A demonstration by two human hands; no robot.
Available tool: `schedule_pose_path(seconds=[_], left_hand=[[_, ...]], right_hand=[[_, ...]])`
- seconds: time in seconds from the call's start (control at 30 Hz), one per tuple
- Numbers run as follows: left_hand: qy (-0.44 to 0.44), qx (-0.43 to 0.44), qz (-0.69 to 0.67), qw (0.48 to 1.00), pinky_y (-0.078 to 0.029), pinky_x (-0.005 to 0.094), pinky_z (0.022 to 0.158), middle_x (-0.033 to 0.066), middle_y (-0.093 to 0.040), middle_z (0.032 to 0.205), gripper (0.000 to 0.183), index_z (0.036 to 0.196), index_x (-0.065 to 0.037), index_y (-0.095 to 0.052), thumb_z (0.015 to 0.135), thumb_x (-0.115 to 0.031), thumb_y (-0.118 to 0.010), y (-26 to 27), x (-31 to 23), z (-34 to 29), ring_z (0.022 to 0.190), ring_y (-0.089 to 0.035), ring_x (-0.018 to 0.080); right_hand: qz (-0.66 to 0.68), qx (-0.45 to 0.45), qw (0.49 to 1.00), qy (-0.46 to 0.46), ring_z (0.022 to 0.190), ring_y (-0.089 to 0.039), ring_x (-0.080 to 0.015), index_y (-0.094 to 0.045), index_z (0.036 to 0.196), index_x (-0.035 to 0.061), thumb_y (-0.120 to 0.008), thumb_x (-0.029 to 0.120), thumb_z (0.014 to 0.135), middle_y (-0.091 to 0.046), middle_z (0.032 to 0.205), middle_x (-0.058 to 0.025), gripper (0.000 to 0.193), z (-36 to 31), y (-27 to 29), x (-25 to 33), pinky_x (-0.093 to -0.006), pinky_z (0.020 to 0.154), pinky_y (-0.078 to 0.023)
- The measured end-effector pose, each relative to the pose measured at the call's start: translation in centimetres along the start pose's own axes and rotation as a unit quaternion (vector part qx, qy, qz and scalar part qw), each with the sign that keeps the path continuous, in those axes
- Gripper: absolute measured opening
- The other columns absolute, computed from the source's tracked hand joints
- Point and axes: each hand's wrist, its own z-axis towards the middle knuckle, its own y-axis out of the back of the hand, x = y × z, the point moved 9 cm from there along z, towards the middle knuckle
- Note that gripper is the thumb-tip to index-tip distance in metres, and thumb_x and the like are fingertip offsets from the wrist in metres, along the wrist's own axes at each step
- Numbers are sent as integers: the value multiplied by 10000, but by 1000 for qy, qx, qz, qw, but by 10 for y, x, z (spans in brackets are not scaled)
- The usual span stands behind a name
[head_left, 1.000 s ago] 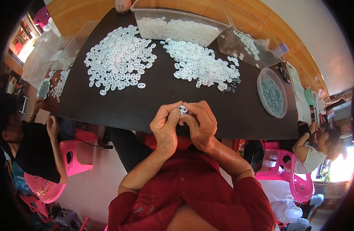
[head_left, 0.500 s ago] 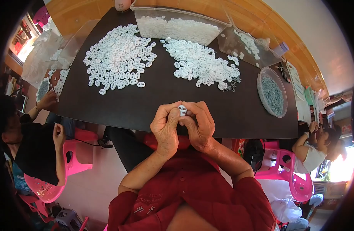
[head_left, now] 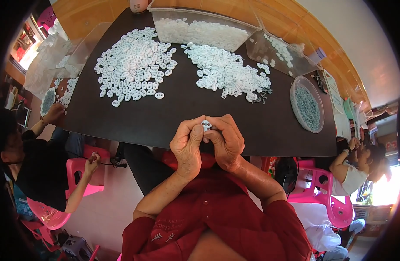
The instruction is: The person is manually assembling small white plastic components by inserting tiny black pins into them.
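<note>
Between both sets of fingertips is a small white plastic oval piece with dark holes [head_left: 206,125], held just over the table's near edge. My left hand [head_left: 186,148] pinches its left side, thumb and forefinger closed on it. My right hand [head_left: 226,141] grips the other side the same way, and the fingers hide part of the piece. Beyond my hands lie two heaps of similar white pieces: a left heap [head_left: 137,65] of two-holed ovals and a right heap [head_left: 230,71]. Small grey parts [head_left: 263,96] are scattered at the right heap's edge.
A clear bin [head_left: 200,32] of white pieces stands at the back of the dark table [head_left: 174,117]. A round tub [head_left: 318,117] of small grey parts sits at the right, near another clear bin [head_left: 274,54]. A person [head_left: 43,161] sits left, another [head_left: 352,169] right.
My hands stay almost in place; the white piece has turned slightly in my fingers. The person at the left has swung their near hand down and to the right.
</note>
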Motion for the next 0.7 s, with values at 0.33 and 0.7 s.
schedule_pose_path(seconds=[0.33,0.7], left_hand=[[-26,-3,30,999,-401,189,606,5,-531,805,197,1022,25,-579,940,-147,-530,0,-2,0,678,-454,57],[-28,0,47,999,-385,183,591,-1,-525,799,195,1009,22,-576,948,-155,-521,-3,-7,5,666,-437,47]], right_hand=[[-46,-7,998,48,624,-499,-134,-600,988,-60,-623,-89,769,-583,859,-104,223,0,0,3,-231,477,-425],[-33,-23,999,-7,626,-500,-138,-578,1023,-51,-606,-75,791,-569,883,-103,236,-9,-3,-7,-232,491,-433]])
